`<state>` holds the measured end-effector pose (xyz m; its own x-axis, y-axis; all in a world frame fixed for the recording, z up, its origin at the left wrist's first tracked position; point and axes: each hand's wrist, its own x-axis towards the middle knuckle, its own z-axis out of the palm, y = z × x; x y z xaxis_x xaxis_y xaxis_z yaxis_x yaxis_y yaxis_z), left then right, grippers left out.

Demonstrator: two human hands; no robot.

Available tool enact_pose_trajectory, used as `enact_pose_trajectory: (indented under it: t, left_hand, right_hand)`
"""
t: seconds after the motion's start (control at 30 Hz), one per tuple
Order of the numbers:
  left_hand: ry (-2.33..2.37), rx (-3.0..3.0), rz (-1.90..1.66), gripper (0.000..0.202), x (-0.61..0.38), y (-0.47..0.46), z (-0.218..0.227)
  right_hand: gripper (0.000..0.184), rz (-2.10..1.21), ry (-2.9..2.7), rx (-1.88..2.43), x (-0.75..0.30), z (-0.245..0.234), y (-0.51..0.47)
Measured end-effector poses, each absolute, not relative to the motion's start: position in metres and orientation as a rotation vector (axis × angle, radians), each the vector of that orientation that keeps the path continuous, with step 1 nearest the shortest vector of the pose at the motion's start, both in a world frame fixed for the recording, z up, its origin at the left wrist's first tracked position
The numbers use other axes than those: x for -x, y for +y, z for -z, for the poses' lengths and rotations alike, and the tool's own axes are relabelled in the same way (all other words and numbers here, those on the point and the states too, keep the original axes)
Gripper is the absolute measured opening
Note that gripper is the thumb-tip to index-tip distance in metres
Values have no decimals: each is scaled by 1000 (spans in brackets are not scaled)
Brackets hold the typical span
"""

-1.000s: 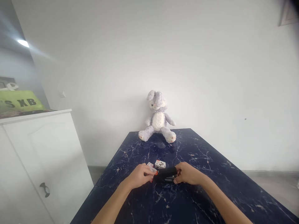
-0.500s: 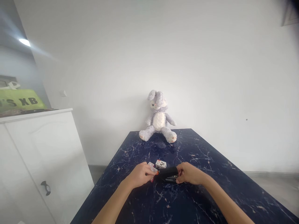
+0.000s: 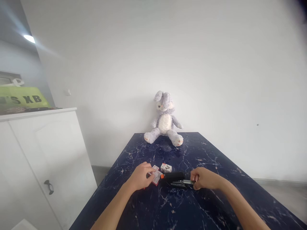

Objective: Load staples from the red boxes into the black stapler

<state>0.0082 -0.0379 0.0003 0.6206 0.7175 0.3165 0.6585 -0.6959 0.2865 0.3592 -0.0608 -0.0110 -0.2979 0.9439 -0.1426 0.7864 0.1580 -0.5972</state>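
A black stapler (image 3: 173, 176) with an orange piece at its left end lies on the table in front of me. A shiny metal rail (image 3: 187, 181) sticks out of its right side, and my right hand (image 3: 200, 178) pinches the far end of that rail. My left hand (image 3: 142, 176) is left of the stapler, thumb and forefinger apart, not touching it. Beside those fingers lies a red-and-white box (image 3: 157, 176), partly covered by them. A small white box (image 3: 166, 167) with a printed picture stands just behind the stapler. Something small and red peeks out below my left hand; I cannot make it out.
The dark blue marble-patterned table (image 3: 168, 209) narrows toward the white wall. A grey plush rabbit (image 3: 165, 123) sits at its far end. On the left stands a white cabinet (image 3: 52, 153) with a green bag (image 3: 24, 99) on top.
My left hand has let go of the stapler's orange end and shifted slightly left. My right hand has moved right, and the metal rail now shows further out of the stapler.
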Motion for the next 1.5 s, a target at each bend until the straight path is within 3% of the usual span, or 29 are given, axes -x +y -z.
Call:
enact_pose_trajectory:
  t: [0.2, 0.4, 0.6, 0.77, 0.97, 1.17, 1.5]
  left_hand:
    - [1197, -2809, -501, 49, -16, -45, 3]
    - [1260, -2730, -469, 23, -12, -39, 4]
    - [1374, -2609, -480, 29, 3, -28, 6]
    - [1364, -2578, -492, 19, 5, -25, 8]
    - [1379, -2504, -525, 15, 2, -26, 9]
    - [1349, -2454, -569, 7, 1, -25, 12]
    - [1322, -2412, -515, 20, 0, -26, 12]
  right_hand:
    - [27, -886, -2174, 1700, -363, 12, -59]
    - [50, -925, -2161, 1686, -365, 11, -60]
    - [54, -989, -2147, 1648, -367, 13, -58]
    - [47, -1011, -2089, 1609, -379, 14, -58]
    - [34, -521, -2022, 1788, -389, 24, -51]
    - [25, -379, -1954, 1824, -381, 40, -40]
    - [26, -203, -1666, 1944, -387, 54, -40]
